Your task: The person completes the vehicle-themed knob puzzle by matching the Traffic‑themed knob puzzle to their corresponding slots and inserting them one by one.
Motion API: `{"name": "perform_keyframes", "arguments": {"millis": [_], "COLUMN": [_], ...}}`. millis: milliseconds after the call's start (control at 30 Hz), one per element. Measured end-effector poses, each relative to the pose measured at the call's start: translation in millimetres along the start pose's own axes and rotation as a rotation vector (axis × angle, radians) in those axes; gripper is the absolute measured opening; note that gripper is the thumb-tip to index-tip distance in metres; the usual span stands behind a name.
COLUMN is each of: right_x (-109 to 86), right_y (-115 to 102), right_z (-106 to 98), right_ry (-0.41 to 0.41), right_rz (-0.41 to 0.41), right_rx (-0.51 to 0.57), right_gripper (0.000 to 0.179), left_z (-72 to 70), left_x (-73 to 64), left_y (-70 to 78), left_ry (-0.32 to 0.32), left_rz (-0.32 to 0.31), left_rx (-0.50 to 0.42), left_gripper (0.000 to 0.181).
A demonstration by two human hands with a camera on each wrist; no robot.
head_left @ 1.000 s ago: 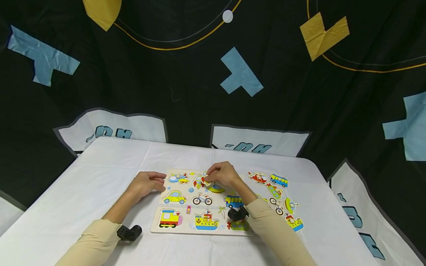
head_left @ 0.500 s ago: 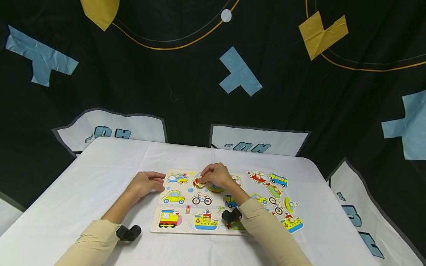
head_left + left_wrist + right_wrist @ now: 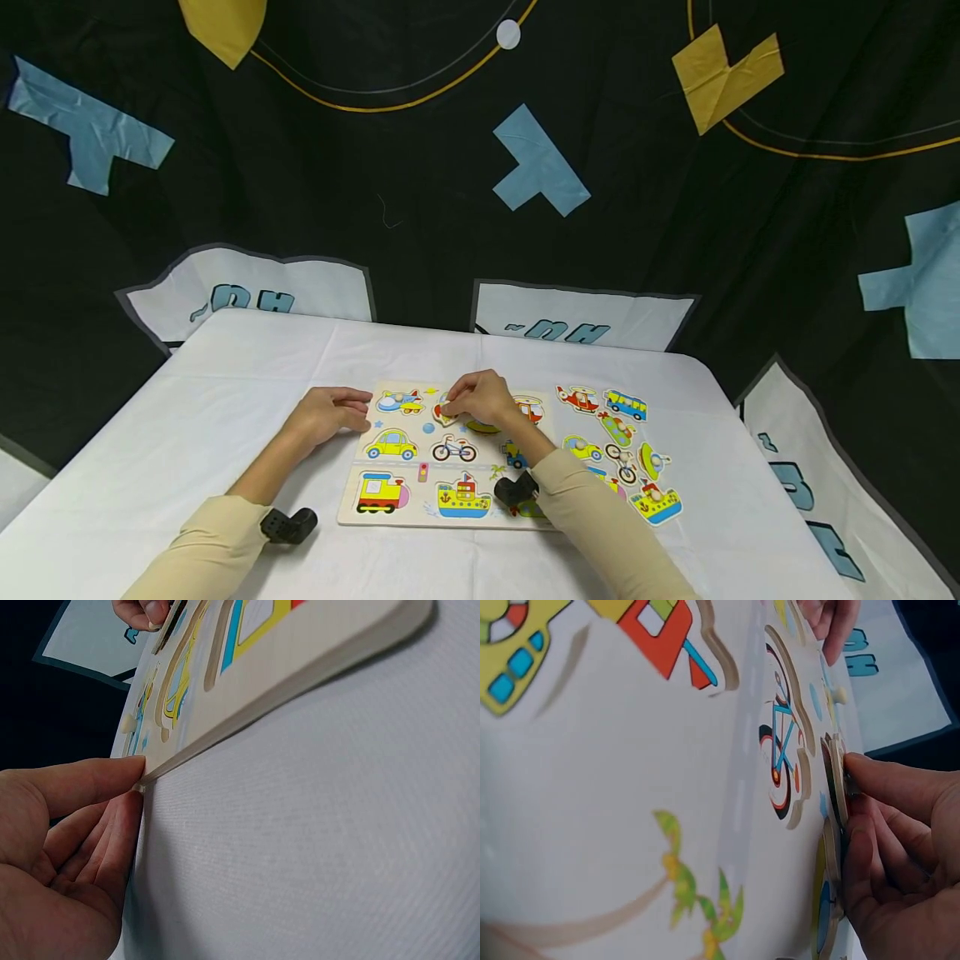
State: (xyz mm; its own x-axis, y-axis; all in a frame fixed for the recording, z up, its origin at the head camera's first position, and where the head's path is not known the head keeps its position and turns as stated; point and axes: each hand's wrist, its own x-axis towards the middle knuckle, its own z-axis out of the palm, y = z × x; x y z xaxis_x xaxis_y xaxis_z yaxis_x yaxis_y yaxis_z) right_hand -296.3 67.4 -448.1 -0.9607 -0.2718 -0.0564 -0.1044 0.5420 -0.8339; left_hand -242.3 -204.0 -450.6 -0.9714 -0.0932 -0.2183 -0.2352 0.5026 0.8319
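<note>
My right hand [image 3: 483, 398] pinches a rocket puzzle piece [image 3: 442, 413] over the top row of the wooden puzzle board [image 3: 420, 523]. In the right wrist view, thumb and fingers grip that piece [image 3: 838, 776] right above the board, slightly tilted; its fit in the recess is hidden. With its thumb and fingertips, my left hand [image 3: 330, 415] holds the board's left edge, seen close up in the left wrist view. At the upper left of the board sits an airplane piece [image 3: 401, 402] with a knob. Car [image 3: 392, 444], bicycle [image 3: 454, 449], train [image 3: 381, 493] and ship [image 3: 464, 497] recesses show printed pictures.
Loose knobbed pieces lie right of the board: a helicopter [image 3: 578, 399], a bus [image 3: 626, 405], a car [image 3: 582, 448], a bicycle [image 3: 622, 464], a flying saucer [image 3: 652, 461], a ship [image 3: 657, 503] and others. A white cloth [image 3: 247, 375] covers the table.
My right hand has moved left with the rocket piece, from beside the rocket recess to over it, and lowered it there. My left hand has stayed at the board's edge.
</note>
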Motion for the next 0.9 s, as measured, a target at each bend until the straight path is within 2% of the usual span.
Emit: {"name": "perform_keyframes", "arguments": {"millis": [900], "right_x": [0.4], "right_y": [2.2], "right_z": [6.0], "right_ry": [0.017], "right_rz": [0.015], "right_rx": [-0.046], "right_gripper": [0.017], "left_z": [1.2], "left_x": [2.4], "left_y": [-2.2], "left_ry": [0.004], "left_rz": [-0.003], "left_rx": [0.017], "left_gripper": [0.055]}}
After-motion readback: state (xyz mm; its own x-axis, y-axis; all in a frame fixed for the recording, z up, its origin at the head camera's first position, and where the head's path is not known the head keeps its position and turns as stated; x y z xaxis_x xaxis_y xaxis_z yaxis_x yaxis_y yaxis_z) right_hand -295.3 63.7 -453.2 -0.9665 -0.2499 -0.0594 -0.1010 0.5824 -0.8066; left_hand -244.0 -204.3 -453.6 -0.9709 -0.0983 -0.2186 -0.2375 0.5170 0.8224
